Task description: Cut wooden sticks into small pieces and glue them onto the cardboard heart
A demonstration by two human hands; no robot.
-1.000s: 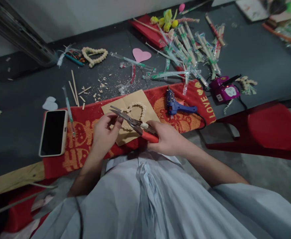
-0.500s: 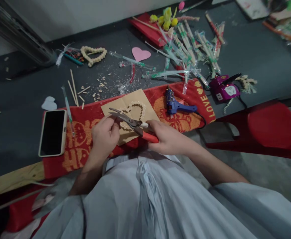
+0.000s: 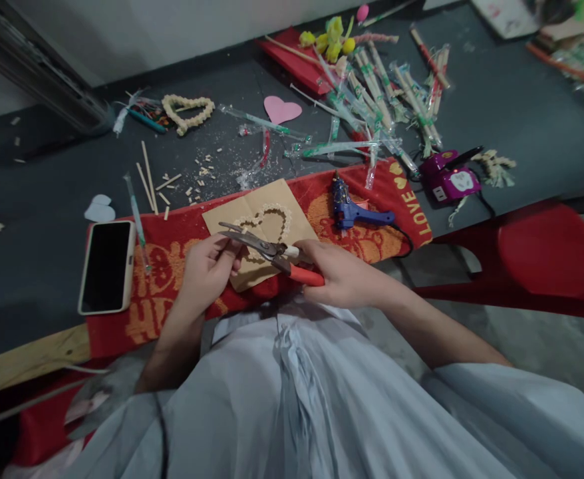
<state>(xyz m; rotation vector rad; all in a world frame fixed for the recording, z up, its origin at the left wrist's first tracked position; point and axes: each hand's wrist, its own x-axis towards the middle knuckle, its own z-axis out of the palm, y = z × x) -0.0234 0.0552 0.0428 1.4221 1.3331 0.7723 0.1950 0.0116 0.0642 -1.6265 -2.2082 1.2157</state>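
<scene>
The shears (image 3: 265, 250) are held over the tan paper (image 3: 291, 199), above the red towel (image 3: 165, 249) at the near edge of the dark table (image 3: 511, 113). Toward the back of the table, clear wrappers (image 3: 369, 86) printed with green, some with red, lie in a loose heap; several have pale sticks inside, and others look flat, though whether those hold anything cannot be told. The shears point to the person's left and slightly away from the body, their long axis slanting back down to the right hand (image 3: 344, 273). Their blades are dark, dull metal and stand parted at the tips; the visible grip is red, and a whitish piece shows beside the pivot. The fingers of the right hand are wrapped round the grip end. Those of the left hand (image 3: 207, 266) are curled by the blades, the thumb close to the forefinger; whether they pinch anything small cannot be told. A beaded heart (image 3: 287, 226) lies on the paper, partly hidden behind the blades. The blue glue gun (image 3: 364, 215) rests on the towel to the right, and the phone (image 3: 106, 267) lies at its left end.
</scene>
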